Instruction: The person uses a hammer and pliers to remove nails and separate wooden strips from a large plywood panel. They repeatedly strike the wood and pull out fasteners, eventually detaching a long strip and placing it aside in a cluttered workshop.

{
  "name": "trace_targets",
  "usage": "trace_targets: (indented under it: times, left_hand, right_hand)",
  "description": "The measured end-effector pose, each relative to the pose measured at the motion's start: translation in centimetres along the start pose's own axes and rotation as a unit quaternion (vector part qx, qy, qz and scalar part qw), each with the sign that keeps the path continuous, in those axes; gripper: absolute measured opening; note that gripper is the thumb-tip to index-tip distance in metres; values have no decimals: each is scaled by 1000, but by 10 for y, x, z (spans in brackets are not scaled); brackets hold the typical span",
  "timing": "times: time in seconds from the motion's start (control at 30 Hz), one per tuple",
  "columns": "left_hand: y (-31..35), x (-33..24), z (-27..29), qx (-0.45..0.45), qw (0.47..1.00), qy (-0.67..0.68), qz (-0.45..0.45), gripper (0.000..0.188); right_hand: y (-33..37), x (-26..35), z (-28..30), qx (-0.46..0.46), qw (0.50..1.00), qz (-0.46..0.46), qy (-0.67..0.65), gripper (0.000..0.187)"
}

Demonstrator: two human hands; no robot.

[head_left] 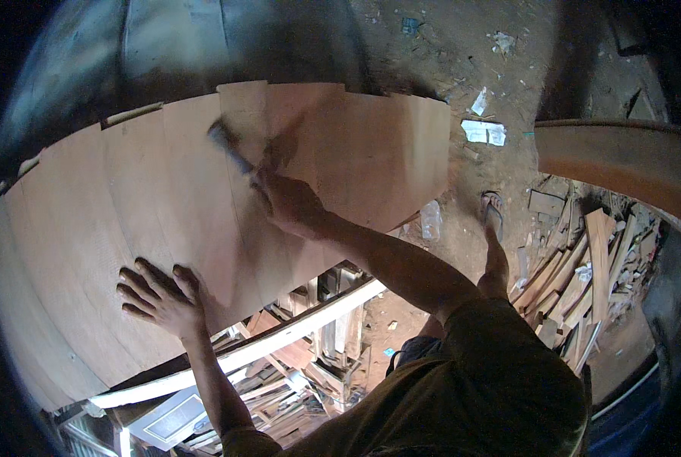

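Note:
A broad surface of pale wooden boards [150, 206], laid edge to edge, spreads before me with an uneven far edge. My left hand [161, 301] lies on it at the near left, fingers spread and nothing held. Farther out, over the middle of the boards, my right hand [291, 202] is closed around a hand tool [231, 150] with a dark end, shaped somewhat like a hammer. Motion smears the tool, so its exact kind is unclear. Its dark end points away to the left, and I cannot tell whether it touches the wood.
Below the boards' near edge runs a pale beam [257, 358], with wood scraps under it. A pile of offcuts [569, 289] lies at the right, below a brown curved panel [615, 156]. White paper [484, 132] litters the dirt floor. My sandalled foot [493, 209] stands nearby.

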State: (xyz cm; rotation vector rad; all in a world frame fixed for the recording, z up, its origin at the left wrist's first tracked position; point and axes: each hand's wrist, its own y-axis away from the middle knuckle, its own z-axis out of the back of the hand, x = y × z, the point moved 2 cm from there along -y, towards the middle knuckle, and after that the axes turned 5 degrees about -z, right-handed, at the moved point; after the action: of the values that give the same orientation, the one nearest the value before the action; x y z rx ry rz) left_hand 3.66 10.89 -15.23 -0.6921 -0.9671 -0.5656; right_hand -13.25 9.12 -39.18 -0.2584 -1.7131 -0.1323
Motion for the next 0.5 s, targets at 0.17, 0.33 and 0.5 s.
trace_targets:
  times: [0.17, 0.33, 0.5]
  left_hand:
    - [-3, -4, 3, 13, 1000, -24, -15, 70]
    - [8, -15, -18, 7, 999, -36, -20, 70]
    - [17, -75, -31, 17, 995, -78, -67, 69]
  right_hand:
    - [7, -84, -3, -107, 973, -34, 202, 31]
    - [34, -121, 39, 11, 974, -225, 7, 33]
    - [51, -202, 46, 33, 971, -224, 70, 38]
